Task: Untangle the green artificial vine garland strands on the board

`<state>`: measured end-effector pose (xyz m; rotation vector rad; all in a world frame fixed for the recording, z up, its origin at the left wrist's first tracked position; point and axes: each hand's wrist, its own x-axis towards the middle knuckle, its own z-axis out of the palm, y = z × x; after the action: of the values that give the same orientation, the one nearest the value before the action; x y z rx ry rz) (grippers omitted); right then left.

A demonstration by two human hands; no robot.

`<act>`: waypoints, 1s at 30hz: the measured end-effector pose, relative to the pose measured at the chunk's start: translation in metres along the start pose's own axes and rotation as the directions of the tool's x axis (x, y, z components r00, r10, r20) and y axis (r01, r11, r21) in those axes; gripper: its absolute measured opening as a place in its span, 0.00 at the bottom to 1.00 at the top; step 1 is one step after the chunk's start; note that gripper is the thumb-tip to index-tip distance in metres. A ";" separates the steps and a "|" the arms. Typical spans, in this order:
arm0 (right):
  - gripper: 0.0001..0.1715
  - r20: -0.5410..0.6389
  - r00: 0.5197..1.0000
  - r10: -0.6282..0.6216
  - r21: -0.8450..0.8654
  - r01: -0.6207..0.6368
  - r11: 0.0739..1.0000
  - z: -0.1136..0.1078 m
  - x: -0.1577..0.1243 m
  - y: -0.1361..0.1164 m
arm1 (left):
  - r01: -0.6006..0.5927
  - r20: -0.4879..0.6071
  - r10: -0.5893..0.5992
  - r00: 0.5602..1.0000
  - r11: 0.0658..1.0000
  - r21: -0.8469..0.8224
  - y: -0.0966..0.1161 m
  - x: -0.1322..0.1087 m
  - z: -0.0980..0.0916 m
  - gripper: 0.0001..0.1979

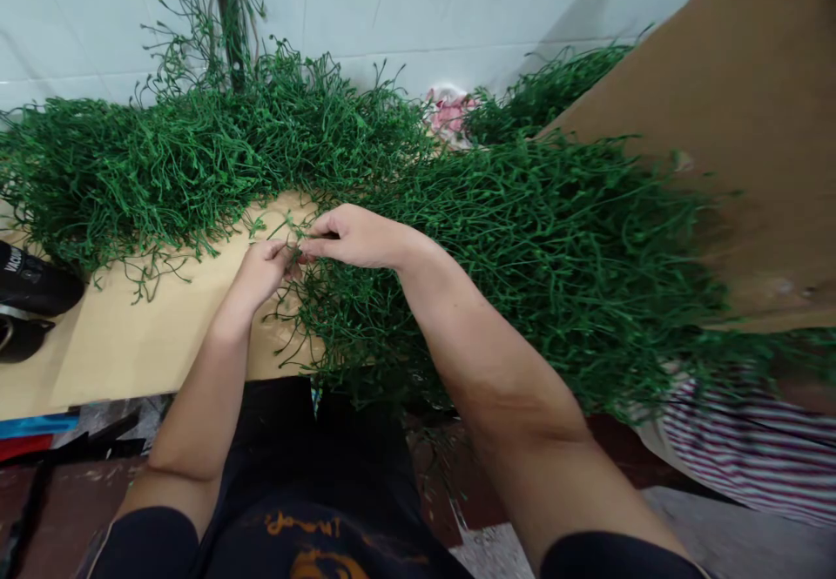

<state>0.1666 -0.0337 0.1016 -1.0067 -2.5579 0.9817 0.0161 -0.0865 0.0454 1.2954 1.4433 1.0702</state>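
My left hand (pixel 261 270) and my right hand (pixel 349 235) meet over a tan table (pixel 117 335), fingertips pinched together on a thin green plastic stem (pixel 293 239). The stem belongs to a thick mass of green artificial stems (pixel 522 248) that spreads from under my right forearm to the right. A second heap of the same green stems (pixel 163 161) lies at the back left against the white tiled wall. Both hands are closed in a pinch.
A black object (pixel 30 287) sits at the table's left edge. A pink and white bundle (pixel 450 113) lies at the back between the heaps. A brown cardboard sheet (pixel 738 109) rises at right above striped fabric (pixel 751 448). Blue and red items (pixel 32 435) lie lower left.
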 end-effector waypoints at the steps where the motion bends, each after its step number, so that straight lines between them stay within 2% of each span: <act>1: 0.16 -0.075 0.997 -0.010 -0.002 0.010 1.000 0.000 0.001 0.001 | -0.006 0.001 0.006 1.000 1.000 0.030 0.000 -0.002 -0.001 0.12; 3: 0.17 -0.244 0.969 -0.031 -0.017 0.027 0.999 0.002 0.002 0.005 | -0.056 -0.042 0.062 0.997 0.991 0.124 -0.001 -0.008 -0.003 0.11; 4: 0.16 -0.301 0.953 -0.037 -0.026 0.031 0.999 0.003 0.003 0.006 | -0.101 -0.104 0.121 0.987 0.978 0.184 -0.001 -0.011 -0.004 0.11; 5: 0.15 -0.329 0.944 -0.041 -0.033 0.032 0.999 0.004 0.003 0.007 | -0.155 -0.186 0.204 0.961 0.957 0.247 -0.001 -0.014 -0.004 0.10; 7: 0.14 -0.337 0.941 -0.044 -0.046 0.030 0.999 0.007 0.002 0.008 | -0.270 -0.320 0.391 0.863 0.893 0.361 -0.001 -0.018 -0.004 0.15; 8: 0.14 -0.342 0.939 -0.044 -0.052 0.028 0.998 0.009 0.002 0.007 | -0.322 -0.341 0.464 0.818 0.859 0.398 0.000 -0.019 -0.002 0.18; 9: 0.14 -0.356 0.933 -0.045 -0.053 0.028 0.998 0.010 0.001 0.006 | -0.363 -0.330 0.511 0.794 0.834 0.416 0.000 -0.019 -0.001 0.20; 10: 0.14 -0.375 0.926 -0.044 -0.047 0.029 0.998 0.012 0.000 0.005 | -0.387 -0.300 0.527 0.795 0.822 0.418 0.001 -0.018 0.001 0.21; 11: 0.14 -0.395 0.918 -0.043 -0.034 0.032 0.999 0.013 -0.001 0.003 | -0.385 -0.267 0.513 0.816 0.826 0.411 0.001 -0.017 0.004 0.22; 13: 0.13 -0.419 0.907 -0.043 0.001 0.047 0.999 0.016 -0.002 0.001 | -0.328 -0.237 0.434 0.869 0.864 0.382 0.000 -0.013 0.008 0.20; 15: 0.13 -0.421 0.905 -0.055 0.025 0.072 0.997 0.017 -0.003 0.000 | -0.266 -0.253 0.360 0.898 0.903 0.338 -0.001 -0.011 0.010 0.16; 18: 0.14 -0.429 0.900 -0.074 0.021 0.092 0.996 0.021 -0.004 0.000 | -0.263 -0.244 0.336 0.910 0.921 0.287 -0.001 -0.011 0.011 0.15; 21: 0.15 -0.507 0.862 -0.025 -0.018 0.019 1.000 0.023 0.000 0.003 | -0.306 -0.188 0.372 0.909 0.902 0.304 0.002 -0.016 0.012 0.17; 24: 0.17 -0.625 0.780 0.029 -0.053 -0.080 0.995 0.015 0.009 0.018 | -0.343 -0.139 0.411 0.901 0.871 0.351 0.006 -0.029 0.019 0.18; 28: 0.22 -0.790 0.585 0.185 0.042 -0.248 0.968 -0.019 0.015 0.060 | -0.412 0.043 0.430 0.902 0.824 0.389 0.003 -0.051 0.031 0.19; 29: 0.23 -0.808 0.560 0.185 0.052 -0.245 0.968 -0.027 0.014 0.068 | -0.407 0.075 0.412 0.908 0.823 0.396 0.001 -0.054 0.033 0.19; 30: 0.25 -0.809 0.567 0.156 0.036 -0.218 0.975 -0.033 0.012 0.074 | -0.389 0.085 0.390 0.917 0.827 0.405 -0.001 -0.054 0.035 0.19</act>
<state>0.2103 0.0314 0.0775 -1.3634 -1.7218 0.3033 0.0524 -0.1389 0.0400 1.9641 1.4933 1.0494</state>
